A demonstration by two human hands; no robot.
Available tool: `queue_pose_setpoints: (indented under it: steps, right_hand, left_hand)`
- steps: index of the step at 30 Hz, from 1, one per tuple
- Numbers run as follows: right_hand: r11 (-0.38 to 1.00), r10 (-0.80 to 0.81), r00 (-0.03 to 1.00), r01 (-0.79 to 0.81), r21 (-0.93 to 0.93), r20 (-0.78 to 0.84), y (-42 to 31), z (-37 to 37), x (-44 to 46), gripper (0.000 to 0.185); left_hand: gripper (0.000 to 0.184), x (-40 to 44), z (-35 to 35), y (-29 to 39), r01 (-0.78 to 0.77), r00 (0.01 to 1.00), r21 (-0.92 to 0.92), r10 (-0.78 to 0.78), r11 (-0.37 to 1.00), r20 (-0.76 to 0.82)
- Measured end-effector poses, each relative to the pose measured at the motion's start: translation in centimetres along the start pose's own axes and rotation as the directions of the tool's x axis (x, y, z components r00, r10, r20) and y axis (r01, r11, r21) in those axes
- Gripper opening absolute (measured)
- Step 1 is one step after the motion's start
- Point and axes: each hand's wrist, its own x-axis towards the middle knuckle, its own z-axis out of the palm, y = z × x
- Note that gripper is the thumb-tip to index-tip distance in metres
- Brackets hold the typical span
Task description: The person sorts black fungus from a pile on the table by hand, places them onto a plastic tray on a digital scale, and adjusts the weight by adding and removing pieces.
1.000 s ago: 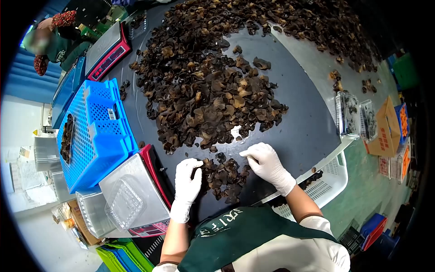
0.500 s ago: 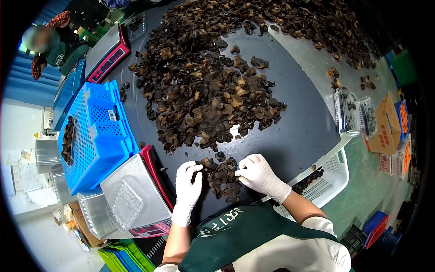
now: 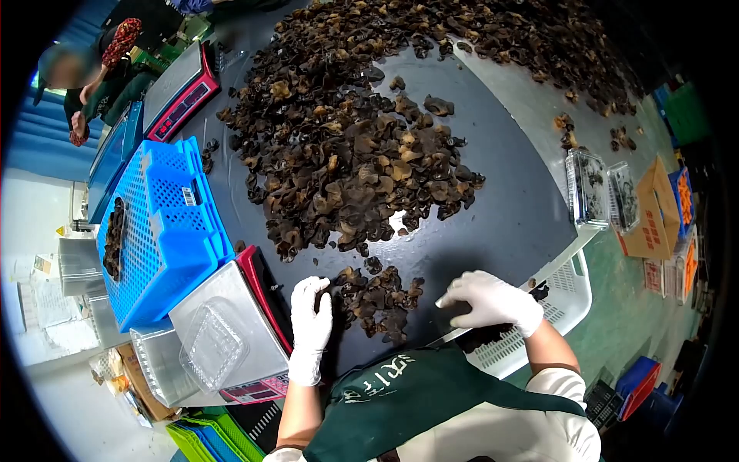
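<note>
A small heap of dark brown, ear-shaped fungus pieces (image 3: 377, 300) lies on the dark table top (image 3: 508, 223) close to the apron. My left hand (image 3: 311, 319), in a white glove, rests at the heap's left edge, fingers bent together; whether anything is between them is hidden. To the right of the heap, apart from it, my gloved right hand (image 3: 489, 300) hovers near the table's edge with thumb and fingers apart and nothing visible in it. Beyond both hands spreads a much larger pile of the same pieces (image 3: 354, 169).
Left stand a scale (image 3: 254, 331) with a clear plastic box (image 3: 214, 346), an upturned blue crate (image 3: 165, 231) and another scale (image 3: 181, 85). A white basket (image 3: 566, 308) sits below the right edge. Clear boxes (image 3: 589, 189) lie right. A co-worker (image 3: 100, 85) is at upper left.
My right hand first moved in to the small heap, then drew back to the right, its fingers parting. My left hand shifted slightly. The co-worker's arms moved.
</note>
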Motion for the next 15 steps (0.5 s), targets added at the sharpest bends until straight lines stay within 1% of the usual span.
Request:
queue_pose_setpoints:
  steps: [1,2,3,5,6,7,9,10,11,13,15]
  right_hand:
    - [0.994,-0.020,0.997,0.012,-0.104,-0.078,-0.2,0.5,0.6,0.042]
    - [0.989,-0.055,0.988,0.035,-0.140,-0.143,-0.3,1.1,1.3,0.050]
    - [0.989,-0.071,0.984,0.048,-0.139,-0.163,-0.7,1.7,2.1,0.065]
    - [0.941,-0.218,0.933,0.123,-0.316,-0.286,-1.8,3.3,3.2,0.081]
    - [0.928,-0.248,0.927,0.145,-0.343,-0.280,-2.4,3.9,3.8,0.092]
    - [0.915,-0.265,0.926,0.154,-0.372,-0.268,-3.0,4.7,4.2,0.098]
    - [0.906,-0.282,0.921,0.164,-0.389,-0.268,-3.1,7.0,4.9,0.104]
    - [0.906,-0.250,0.944,0.150,-0.397,-0.213,-3.2,7.4,5.4,0.107]
    - [0.905,-0.257,0.941,0.155,-0.396,-0.219,-2.9,7.9,5.9,0.108]
    - [0.925,-0.206,0.953,0.115,-0.362,-0.223,-2.7,8.1,7.5,0.108]
    - [0.925,-0.279,0.909,0.169,-0.339,-0.308,-2.3,8.0,8.9,0.105]
  left_hand:
    - [0.026,0.1,0.0,0.1,0.000,1.000,0.003,0.000,1.000,-0.018]
    - [0.027,0.2,0.2,0.2,-0.020,1.000,0.001,0.020,1.000,-0.023]
    - [0.029,0.1,0.5,-0.2,-0.043,0.999,0.016,0.044,0.999,-0.019]
    - [0.030,0.1,1.1,0.1,-0.077,0.997,0.076,0.079,0.994,-0.016]
    - [0.032,-0.1,1.5,0.3,-0.102,0.994,0.108,0.104,0.989,-0.016]
    - [0.039,-0.2,1.8,0.1,-0.083,0.997,0.120,0.082,0.989,0.017]
    - [0.053,-0.6,2.5,-0.3,-0.099,0.995,0.160,0.095,0.982,0.036]
    - [0.064,-0.8,2.6,0.0,-0.058,0.994,0.191,0.037,0.980,0.107]
    - [0.069,-0.9,2.8,0.3,-0.040,0.989,0.206,0.010,0.978,0.145]
    - [0.072,-1.2,2.9,0.4,-0.073,0.971,0.213,0.021,0.974,0.239]
    - [0.080,-1.6,2.7,0.3,-0.134,0.936,0.212,0.053,0.968,0.348]
